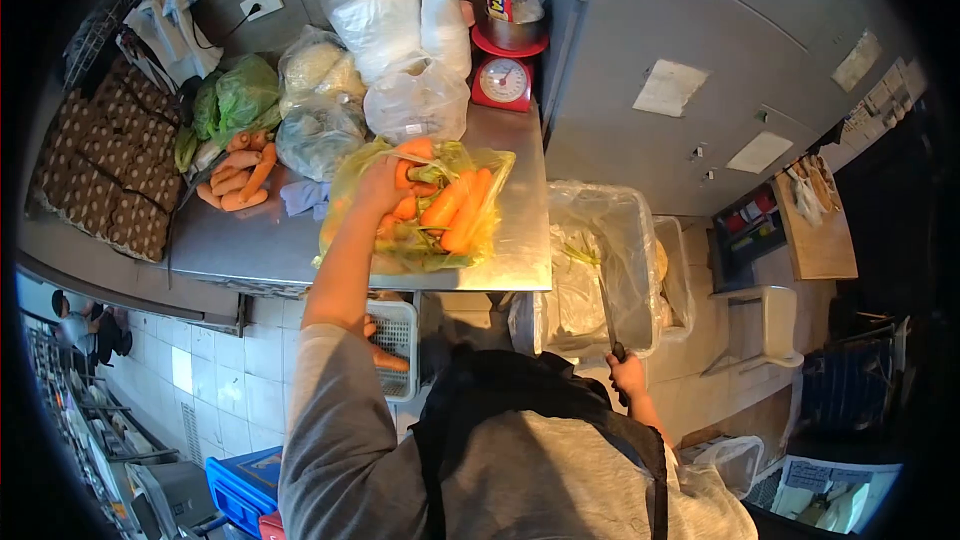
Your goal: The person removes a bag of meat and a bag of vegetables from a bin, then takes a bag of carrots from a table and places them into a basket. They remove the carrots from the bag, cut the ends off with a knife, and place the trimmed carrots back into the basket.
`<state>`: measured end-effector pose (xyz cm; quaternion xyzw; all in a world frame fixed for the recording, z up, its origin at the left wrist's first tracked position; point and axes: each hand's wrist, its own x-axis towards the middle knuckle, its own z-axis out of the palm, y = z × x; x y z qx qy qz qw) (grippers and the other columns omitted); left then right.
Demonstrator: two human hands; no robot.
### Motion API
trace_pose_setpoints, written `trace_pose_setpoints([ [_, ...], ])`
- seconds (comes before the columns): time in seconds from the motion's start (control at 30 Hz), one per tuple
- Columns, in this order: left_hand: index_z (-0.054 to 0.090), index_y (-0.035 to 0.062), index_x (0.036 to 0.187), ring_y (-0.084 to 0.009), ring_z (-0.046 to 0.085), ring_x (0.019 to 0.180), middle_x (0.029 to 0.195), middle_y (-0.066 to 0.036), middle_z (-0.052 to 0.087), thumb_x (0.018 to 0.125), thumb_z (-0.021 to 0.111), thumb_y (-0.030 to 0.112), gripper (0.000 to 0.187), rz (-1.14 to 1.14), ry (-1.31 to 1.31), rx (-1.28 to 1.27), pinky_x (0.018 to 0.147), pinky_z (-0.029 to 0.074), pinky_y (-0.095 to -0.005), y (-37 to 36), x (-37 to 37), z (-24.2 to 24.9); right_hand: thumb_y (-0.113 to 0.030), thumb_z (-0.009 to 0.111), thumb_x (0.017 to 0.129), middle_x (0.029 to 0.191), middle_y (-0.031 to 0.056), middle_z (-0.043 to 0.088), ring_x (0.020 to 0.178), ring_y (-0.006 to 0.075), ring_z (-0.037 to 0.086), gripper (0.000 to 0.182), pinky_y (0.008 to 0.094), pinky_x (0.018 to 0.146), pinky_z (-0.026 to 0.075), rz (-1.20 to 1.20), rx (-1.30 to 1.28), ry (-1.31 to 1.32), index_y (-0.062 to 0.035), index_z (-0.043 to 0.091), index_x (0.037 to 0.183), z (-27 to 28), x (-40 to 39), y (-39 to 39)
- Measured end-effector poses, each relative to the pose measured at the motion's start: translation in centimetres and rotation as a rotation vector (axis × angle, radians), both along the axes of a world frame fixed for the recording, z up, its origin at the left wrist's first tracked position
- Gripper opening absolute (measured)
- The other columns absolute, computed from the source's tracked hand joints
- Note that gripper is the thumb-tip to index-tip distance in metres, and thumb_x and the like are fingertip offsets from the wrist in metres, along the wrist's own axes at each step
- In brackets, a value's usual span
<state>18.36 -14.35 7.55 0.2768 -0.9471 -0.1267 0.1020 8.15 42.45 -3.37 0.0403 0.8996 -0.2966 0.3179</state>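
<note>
My left hand [382, 185] reaches into an open yellow-green plastic bag [345, 230] on the steel counter [525, 210], its fingers around a carrot near the top. Several orange carrots [465, 208] lie in the bag, with some green stems among them. Low on the right, my right hand [627, 375] is wrapped round the black handle of a long knife [609, 315]. The blade points up and away, over a plastic-lined bin [640, 290] that holds green trimmings [580, 248].
Left on the counter are loose carrots [238, 175], bagged greens [245, 100] and stacked egg trays [110, 155]. Behind stand white bags [380, 20] and a red scale [502, 83]. Below the counter edge is a basket [400, 315] with carrots. A distant person [85, 325] is far left.
</note>
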Motion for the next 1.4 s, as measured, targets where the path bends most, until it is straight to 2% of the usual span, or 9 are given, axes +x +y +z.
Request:
trace_pose_setpoints([
  [0.33, 0.059, 0.0000, 0.097, -0.0380, 0.058, 0.090, 0.098, -0.021, 0.060, 0.066, 0.073, 0.041, 0.053, -0.212, 0.141, 0.078, 0.078, 0.047, -0.0394, 4.9, 3.5, 8.3, -0.027, 0.064, 0.082, 0.055, 0.0105, 0.054, 0.037, 0.0186, 0.050, 0.033, 0.0326, 0.035, 0.041, -0.087, -0.104, 0.023, 0.0011, 0.050, 0.092, 1.0, -0.4, -0.3],
  [0.53, 0.060, -0.0025, 0.104, -0.0244, 0.063, 0.083, 0.095, -0.013, 0.063, 0.067, 0.074, 0.043, 0.061, 0.060, -0.007, 0.853, 0.075, 0.048, -0.0339, 6.1, 2.2, 8.4, -0.030, 0.066, 0.082, 0.053, 0.0078, 0.053, 0.038, 0.0154, 0.050, 0.035, 0.0297, 0.036, 0.038, -0.056, -0.212, 0.218, 0.0005, 0.051, 0.088, 1.2, -0.8, -1.6],
  [0.77, 0.044, -0.0024, 0.121, -0.0196, 0.058, 0.091, 0.105, -0.010, 0.057, 0.064, 0.074, 0.013, 0.066, 0.039, 0.043, 1.543, 0.078, 0.049, -0.0333, 12.4, 4.4, 8.1, -0.024, 0.066, 0.083, 0.051, 0.0028, 0.050, 0.043, 0.0105, 0.048, 0.025, 0.0267, 0.042, 0.038, -0.035, -0.521, 0.377, -0.0031, 0.052, 0.084, 5.7, -0.7, -6.1],
  [0.9, 0.036, -0.0025, 0.123, -0.0217, 0.059, 0.087, 0.102, -0.012, 0.056, 0.060, 0.077, 0.007, 0.076, -0.016, 0.284, 1.550, 0.073, 0.050, -0.0344, 20.8, 2.3, 6.9, -0.019, 0.067, 0.080, 0.066, 0.0072, 0.057, 0.056, 0.0145, 0.054, 0.024, 0.0282, 0.054, 0.044, 0.041, -0.631, 0.576, -0.0029, 0.055, 0.093, 8.2, 0.6, -7.1],
  [1.0, 0.036, -0.0003, 0.126, -0.0196, 0.058, 0.086, 0.107, -0.014, 0.053, 0.063, 0.071, 0.002, 0.072, 0.115, 0.052, 1.608, 0.071, 0.050, -0.0321, 23.7, -1.2, 7.0, -0.015, 0.068, 0.079, 0.078, 0.0110, 0.060, 0.065, 0.0195, 0.057, 0.029, 0.0298, 0.063, 0.047, 0.139, -0.674, 0.674, -0.0024, 0.055, 0.101, 10.5, 1.2, -6.8],
  [1.03, 0.034, -0.0029, 0.121, -0.0251, 0.056, 0.097, 0.106, -0.016, 0.053, 0.061, 0.076, 0.008, 0.075, 0.067, 0.021, 1.558, 0.083, 0.047, -0.0351, 23.9, -1.6, 5.9, -0.016, 0.068, 0.079, 0.078, 0.0116, 0.060, 0.065, 0.0206, 0.058, 0.029, 0.0300, 0.063, 0.047, 0.187, -0.659, 0.697, -0.0022, 0.055, 0.101, 11.8, 1.1, -7.0],
  [1.17, 0.033, -0.0035, 0.121, -0.0313, 0.057, 0.097, 0.102, -0.017, 0.055, 0.057, 0.077, 0.014, 0.080, -0.286, 0.000, 1.062, 0.088, 0.045, -0.0369, 25.5, 1.9, 6.3, -0.020, 0.068, 0.080, 0.079, 0.0152, 0.061, 0.068, 0.0261, 0.062, 0.030, 0.0319, 0.064, 0.048, 0.296, -0.606, 0.686, -0.0018, 0.055, 0.101, 10.8, 0.5, -6.0],
  [1.3, 0.037, 0.0032, 0.119, -0.0366, 0.057, 0.100, 0.105, -0.021, 0.056, 0.059, 0.074, 0.016, 0.072, -0.270, -0.204, 0.692, 0.086, 0.046, -0.0397, 25.4, 1.9, 8.7, -0.021, 0.067, 0.081, 0.078, 0.0161, 0.061, 0.069, 0.0274, 0.062, 0.030, 0.0332, 0.063, 0.048, 0.233, -0.583, 0.590, -0.0019, 0.055, 0.100, 9.5, 1.3, -4.9],
  [1.4, 0.039, 0.0074, 0.116, -0.0367, 0.058, 0.098, 0.107, -0.019, 0.058, 0.061, 0.073, 0.015, 0.065, -0.367, -0.153, 0.448, 0.082, 0.047, -0.0420, 25.1, -2.8, 4.5, -0.019, 0.067, 0.080, 0.076, 0.0164, 0.060, 0.067, 0.0281, 0.062, 0.029, 0.0335, 0.061, 0.048, 0.233, -0.570, 0.605, -0.0021, 0.054, 0.100, 11.0, 0.8, -5.5],
])
